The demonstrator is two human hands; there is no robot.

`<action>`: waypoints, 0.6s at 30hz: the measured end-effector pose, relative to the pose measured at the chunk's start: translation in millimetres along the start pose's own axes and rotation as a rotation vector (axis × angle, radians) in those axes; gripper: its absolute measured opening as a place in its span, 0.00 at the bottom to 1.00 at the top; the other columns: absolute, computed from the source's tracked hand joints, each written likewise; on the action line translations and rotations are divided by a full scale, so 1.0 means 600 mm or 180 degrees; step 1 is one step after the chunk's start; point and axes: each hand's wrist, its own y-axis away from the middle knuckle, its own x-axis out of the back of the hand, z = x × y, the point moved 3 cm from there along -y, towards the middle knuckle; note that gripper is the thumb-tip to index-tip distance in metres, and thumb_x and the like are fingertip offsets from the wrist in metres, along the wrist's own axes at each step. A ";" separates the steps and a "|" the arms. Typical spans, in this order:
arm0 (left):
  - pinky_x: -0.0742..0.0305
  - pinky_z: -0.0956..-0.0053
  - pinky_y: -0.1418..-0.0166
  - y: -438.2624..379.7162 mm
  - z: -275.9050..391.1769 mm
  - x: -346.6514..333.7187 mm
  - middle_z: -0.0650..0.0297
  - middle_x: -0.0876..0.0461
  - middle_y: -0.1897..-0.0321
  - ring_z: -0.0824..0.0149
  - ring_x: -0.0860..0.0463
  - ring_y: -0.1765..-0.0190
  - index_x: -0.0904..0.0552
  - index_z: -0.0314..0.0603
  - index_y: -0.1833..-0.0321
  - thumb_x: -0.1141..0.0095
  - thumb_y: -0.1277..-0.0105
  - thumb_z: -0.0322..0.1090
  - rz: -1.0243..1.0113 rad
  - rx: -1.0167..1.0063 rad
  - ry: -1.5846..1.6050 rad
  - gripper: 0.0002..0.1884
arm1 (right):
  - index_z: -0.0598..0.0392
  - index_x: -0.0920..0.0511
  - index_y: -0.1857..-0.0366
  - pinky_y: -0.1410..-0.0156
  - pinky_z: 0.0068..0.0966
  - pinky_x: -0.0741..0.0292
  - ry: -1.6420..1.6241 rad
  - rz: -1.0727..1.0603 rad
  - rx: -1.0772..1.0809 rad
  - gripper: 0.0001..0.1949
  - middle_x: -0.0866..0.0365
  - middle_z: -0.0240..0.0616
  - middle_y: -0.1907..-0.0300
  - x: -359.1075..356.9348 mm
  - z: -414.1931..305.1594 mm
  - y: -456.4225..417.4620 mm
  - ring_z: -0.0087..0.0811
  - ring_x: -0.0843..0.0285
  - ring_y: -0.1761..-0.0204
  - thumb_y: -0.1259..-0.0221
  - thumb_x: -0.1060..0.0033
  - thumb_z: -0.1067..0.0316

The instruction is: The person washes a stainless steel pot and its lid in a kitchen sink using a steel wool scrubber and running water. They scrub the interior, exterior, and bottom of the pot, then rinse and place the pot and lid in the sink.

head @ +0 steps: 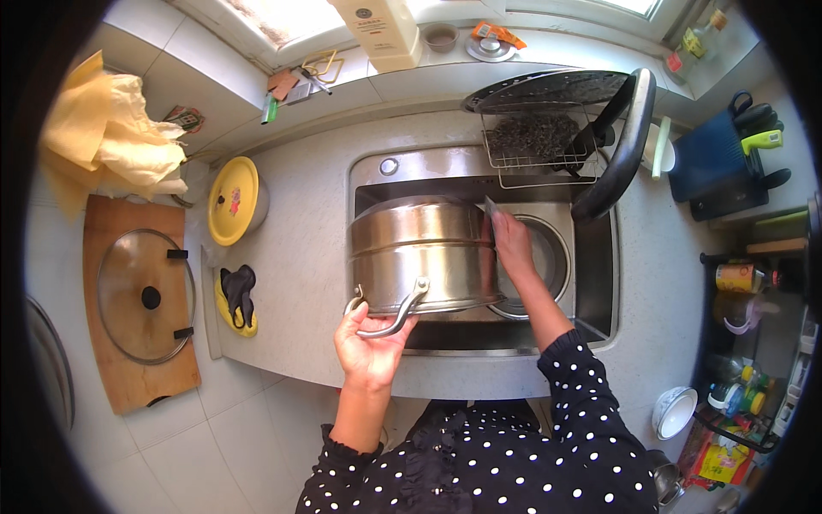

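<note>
A large stainless steel pot is tilted on its side over the sink. My left hand grips it near the rim at a looped metal handle. On the pot's right side, my right hand presses a thin greyish scouring pad or cloth, mostly hidden by my fingers. A round metal basin sits in the sink behind my right forearm, partly covered by the pot and my arm.
A black faucet arches over the sink's right side, by a wire rack holding steel wool. A yellow-lidded container and a black-and-yellow cloth lie left. A knife block stands right. A white bowl is at lower right.
</note>
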 end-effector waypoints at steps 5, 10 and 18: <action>0.39 0.37 0.27 0.000 0.005 0.001 0.39 0.30 0.35 0.39 0.32 0.32 0.32 0.26 0.38 0.53 0.32 0.33 0.0033 0.0073 0.0126 0.23 | 0.52 0.23 0.50 0.44 0.58 0.30 0.2537 0.0109 0.0007 0.12 0.26 0.50 0.40 -0.009 0.187 0.079 0.54 0.34 0.34 0.33 0.48 0.62; 0.37 0.38 0.29 -0.002 0.005 -0.004 0.43 0.29 0.35 0.42 0.31 0.32 0.31 0.31 0.37 0.53 0.32 0.33 0.0005 0.0100 -0.0064 0.22 | 0.53 0.24 0.44 0.39 0.52 0.28 0.2480 -0.1531 0.0070 0.24 0.25 0.45 0.42 -0.039 0.259 0.122 0.50 0.34 0.34 0.49 0.35 0.70; 0.37 0.39 0.29 -0.004 0.012 0.006 0.42 0.29 0.36 0.41 0.30 0.32 0.30 0.31 0.39 0.52 0.33 0.33 0.0056 0.0104 0.0071 0.21 | 0.57 0.22 0.45 0.41 0.28 0.26 -0.1045 -0.0447 -0.0307 0.19 0.17 0.47 0.50 0.084 -0.066 0.096 0.41 0.19 0.46 0.41 0.47 0.78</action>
